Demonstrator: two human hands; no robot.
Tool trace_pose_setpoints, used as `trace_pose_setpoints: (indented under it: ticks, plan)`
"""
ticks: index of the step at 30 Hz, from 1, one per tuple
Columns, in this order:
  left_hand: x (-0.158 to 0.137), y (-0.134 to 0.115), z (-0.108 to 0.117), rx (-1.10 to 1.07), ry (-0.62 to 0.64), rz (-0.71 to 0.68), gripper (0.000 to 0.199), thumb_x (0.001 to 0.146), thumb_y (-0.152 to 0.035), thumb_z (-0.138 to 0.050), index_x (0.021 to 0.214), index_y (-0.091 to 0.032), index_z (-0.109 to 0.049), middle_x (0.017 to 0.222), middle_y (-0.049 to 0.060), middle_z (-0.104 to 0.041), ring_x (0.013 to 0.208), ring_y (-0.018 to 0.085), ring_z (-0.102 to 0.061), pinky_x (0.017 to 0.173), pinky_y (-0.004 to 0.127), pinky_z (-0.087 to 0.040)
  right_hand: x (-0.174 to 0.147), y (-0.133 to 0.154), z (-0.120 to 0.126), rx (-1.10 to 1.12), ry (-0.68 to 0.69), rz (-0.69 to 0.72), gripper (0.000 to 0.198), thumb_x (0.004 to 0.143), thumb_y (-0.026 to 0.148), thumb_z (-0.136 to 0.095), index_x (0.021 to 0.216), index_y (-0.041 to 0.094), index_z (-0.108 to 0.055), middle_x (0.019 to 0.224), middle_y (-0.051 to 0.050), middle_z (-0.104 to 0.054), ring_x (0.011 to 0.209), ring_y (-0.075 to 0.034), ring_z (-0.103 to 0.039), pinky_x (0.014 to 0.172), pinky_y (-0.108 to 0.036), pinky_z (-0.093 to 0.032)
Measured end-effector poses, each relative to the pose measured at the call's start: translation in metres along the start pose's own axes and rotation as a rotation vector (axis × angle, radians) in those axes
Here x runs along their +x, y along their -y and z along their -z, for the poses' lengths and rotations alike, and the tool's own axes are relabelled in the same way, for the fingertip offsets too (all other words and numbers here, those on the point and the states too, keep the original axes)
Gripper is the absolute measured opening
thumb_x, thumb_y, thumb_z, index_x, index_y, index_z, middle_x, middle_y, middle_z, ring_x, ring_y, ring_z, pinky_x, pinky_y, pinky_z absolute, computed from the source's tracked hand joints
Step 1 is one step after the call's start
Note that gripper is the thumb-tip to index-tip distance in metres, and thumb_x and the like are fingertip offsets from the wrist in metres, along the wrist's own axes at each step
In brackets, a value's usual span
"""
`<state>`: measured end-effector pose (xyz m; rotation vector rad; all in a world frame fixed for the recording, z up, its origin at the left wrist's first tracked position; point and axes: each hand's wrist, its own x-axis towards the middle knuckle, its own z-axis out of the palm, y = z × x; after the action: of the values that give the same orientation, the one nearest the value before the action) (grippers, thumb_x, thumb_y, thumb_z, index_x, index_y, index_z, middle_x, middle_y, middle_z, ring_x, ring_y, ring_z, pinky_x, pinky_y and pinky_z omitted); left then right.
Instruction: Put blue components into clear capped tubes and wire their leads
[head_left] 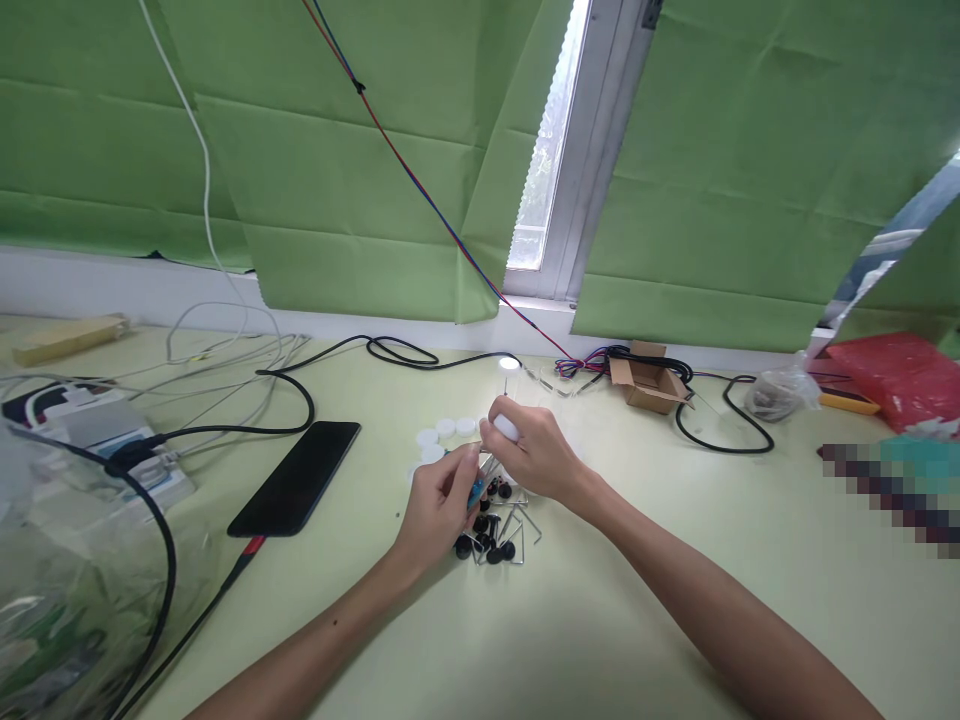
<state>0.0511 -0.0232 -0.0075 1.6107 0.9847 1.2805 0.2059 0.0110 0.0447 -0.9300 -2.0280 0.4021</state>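
My left hand point(437, 507) is closed, with its thumb and fingers pinching a small blue piece point(475, 490) mostly hidden by the fingers. Close beside it, my right hand point(538, 452) grips a white rounded object point(506, 428); its kind cannot be made out. The hands meet above the table, and thin metal pieces show between them. Just below lies a pile of black round-headed parts point(494, 556) mixed with bent metal rods point(531, 523). Several white round discs point(466, 427) are laid out behind my left hand.
A black phone point(295, 478) lies left on the pale table point(637, 620), its cable plugged in. Cables and a power strip point(150, 480) crowd the far left. Behind are a bright white round light point(508, 366) and an open cardboard box point(648, 386). A red bag point(900, 375) sits right.
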Motion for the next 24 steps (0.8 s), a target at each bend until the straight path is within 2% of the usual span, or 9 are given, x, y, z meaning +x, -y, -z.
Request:
trace_pose_setpoints:
  ticks: [15, 24]
  plan:
    - [-0.0004, 0.0003, -0.0006, 0.017, -0.009, 0.000, 0.043, 0.099, -0.047, -0.042, 0.067, -0.019, -0.045, 0.052, -0.005, -0.046, 0.039, 0.008, -0.043, 0.042, 0.023, -0.036, -0.0012, -0.0012, -0.0037, -0.019, -0.026, -0.005, 0.020, 0.092, 0.028, -0.045, 0.074, 0.022, -0.040, 0.057, 0.005, -0.046, 0.049, -0.010, -0.038, 0.052, -0.023, -0.030]
    - [-0.0010, -0.0014, -0.0006, 0.024, -0.010, 0.009, 0.042, 0.099, -0.047, -0.042, 0.068, -0.019, -0.047, 0.052, -0.005, -0.046, 0.039, 0.008, -0.043, 0.043, 0.023, -0.037, -0.0005, 0.0006, -0.0036, -0.038, -0.026, 0.017, 0.021, 0.092, 0.026, -0.043, 0.072, 0.022, -0.037, 0.058, 0.005, -0.041, 0.050, -0.011, -0.036, 0.052, -0.024, -0.030]
